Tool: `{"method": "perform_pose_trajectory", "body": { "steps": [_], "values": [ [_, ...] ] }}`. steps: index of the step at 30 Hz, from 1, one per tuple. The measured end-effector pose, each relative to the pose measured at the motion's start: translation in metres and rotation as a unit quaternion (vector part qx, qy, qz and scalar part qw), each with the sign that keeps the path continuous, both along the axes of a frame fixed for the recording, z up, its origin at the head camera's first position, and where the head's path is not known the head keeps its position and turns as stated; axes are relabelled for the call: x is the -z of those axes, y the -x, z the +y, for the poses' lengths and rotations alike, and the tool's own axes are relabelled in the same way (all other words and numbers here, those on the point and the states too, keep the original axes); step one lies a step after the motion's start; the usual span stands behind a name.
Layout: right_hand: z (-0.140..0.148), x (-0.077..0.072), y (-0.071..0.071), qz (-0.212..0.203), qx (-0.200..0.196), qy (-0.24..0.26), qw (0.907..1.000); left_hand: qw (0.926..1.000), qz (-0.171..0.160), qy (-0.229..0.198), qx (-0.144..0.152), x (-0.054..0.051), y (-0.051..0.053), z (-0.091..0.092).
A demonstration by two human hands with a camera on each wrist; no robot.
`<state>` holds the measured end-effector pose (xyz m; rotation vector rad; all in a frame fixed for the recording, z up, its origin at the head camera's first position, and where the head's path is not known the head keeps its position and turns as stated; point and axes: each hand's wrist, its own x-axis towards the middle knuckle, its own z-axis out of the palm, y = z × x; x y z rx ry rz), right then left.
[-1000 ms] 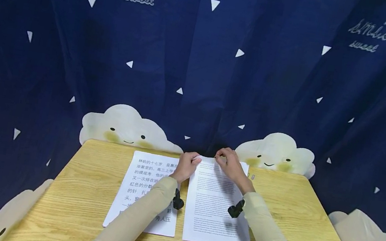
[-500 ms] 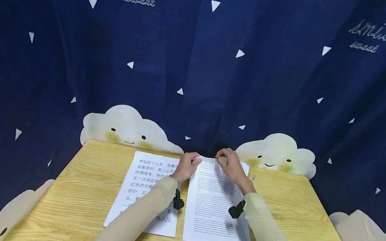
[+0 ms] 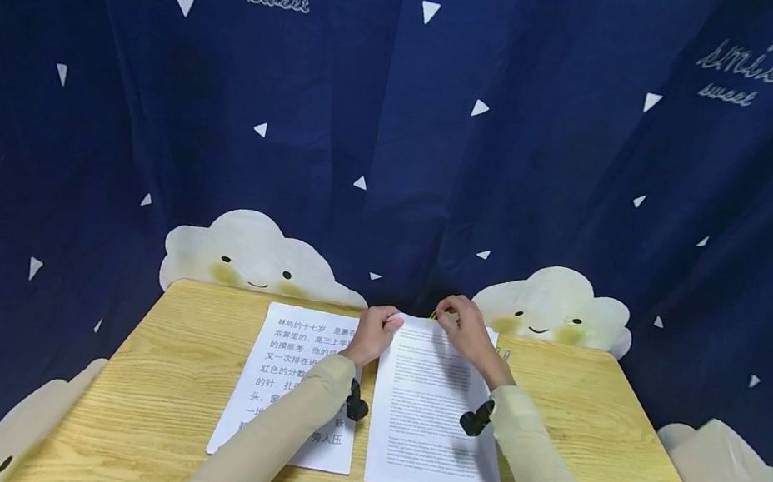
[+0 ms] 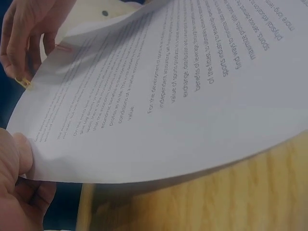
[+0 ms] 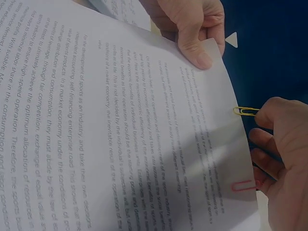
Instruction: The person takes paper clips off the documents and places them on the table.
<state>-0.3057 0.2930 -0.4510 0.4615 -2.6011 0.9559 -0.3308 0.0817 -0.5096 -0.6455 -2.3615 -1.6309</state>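
A printed sheet of paper (image 3: 438,418), perhaps several together, has its far edge raised. My left hand (image 3: 372,333) grips its far left corner, thumb on top and fingers beneath. At that far edge my right hand (image 3: 466,334) pinches a yellow paper clip (image 5: 247,111), whose tip reaches the edge in the right wrist view. A pink paper clip (image 5: 244,185) sits over the same edge, close to my right fingers. In the left wrist view, the yellow clip shows small at the edge.
Left of the sheet lies a second stack of paper (image 3: 249,388) with large Chinese print, partly under my left forearm. Small clip-like items (image 3: 507,354) lie right of the sheet's far corner. The wooden table (image 3: 597,443) ends at a dark blue curtain (image 3: 409,194).
My right hand has shifted slightly to the right, and more of the yellow paper clip now shows at its fingertips. The left hand holds its place on the corner.
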Motion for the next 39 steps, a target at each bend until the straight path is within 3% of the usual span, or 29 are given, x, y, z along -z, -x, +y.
{"method": "perform_pose_trajectory", "body": {
  "steps": [4, 14, 20, 26, 30, 34, 39],
  "values": [
    [0.005, -0.001, 0.0, 0.016, -0.003, 0.002, 0.9999, 1.0, 0.003, 0.004, -0.002, 0.002, 0.001, -0.001],
    [0.022, -0.001, 0.001, 0.043, 0.001, 0.007, 0.999, 0.9989, 0.044, 0.001, -0.015, 0.004, 0.001, -0.004],
    [0.034, -0.004, -0.002, 0.063, 0.005, 0.004, 0.998, 0.9992, 0.036, 0.004, -0.017, 0.007, 0.003, -0.004],
    [0.047, -0.003, -0.003, 0.095, -0.006, 0.0, 0.9955, 0.9961, 0.086, -0.014, -0.015, 0.008, 0.001, -0.004],
    [0.057, -0.001, -0.006, 0.112, -0.01, 0.0, 0.9937, 0.9977, 0.065, -0.009, -0.02, 0.006, -0.001, -0.004],
    [0.069, 0.001, -0.01, 0.096, 0.009, 0.0, 0.9954, 0.999, 0.04, -0.001, -0.02, 0.004, -0.001, -0.004],
    [0.082, 0.001, -0.018, 0.048, 0.043, 0.003, 0.9979, 0.999, 0.041, -0.002, -0.019, 0.005, 0.001, -0.007]
  ]
}}
